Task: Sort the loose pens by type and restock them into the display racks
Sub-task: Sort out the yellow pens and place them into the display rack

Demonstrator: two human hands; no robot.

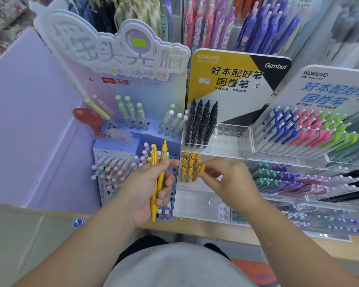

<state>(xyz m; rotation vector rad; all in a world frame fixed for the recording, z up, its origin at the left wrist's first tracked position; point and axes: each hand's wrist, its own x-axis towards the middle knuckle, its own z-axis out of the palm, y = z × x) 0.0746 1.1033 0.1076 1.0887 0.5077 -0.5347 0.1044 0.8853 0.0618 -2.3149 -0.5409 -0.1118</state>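
My left hand (147, 189) grips a bundle of yellow pens (159, 162), held upright in front of the lavender lollipop-pen rack (137, 139). My right hand (226, 179) pinches one yellow pen (198, 172) at its clip end, its tip down among several yellow pens (188, 164) standing in the lower tier of the clear acrylic rack (232, 139). Several black pens (201, 123) stand in the upper tier of that same rack, under the yellow and black sign.
To the right, a tiered clear rack (311, 156) holds rows of blue, pink, green, teal, purple and black pens. Pastel ball-topped pens (114, 166) fill the lavender rack. A lavender partition wall (33, 121) stands at the left. Hanging pens line the back.
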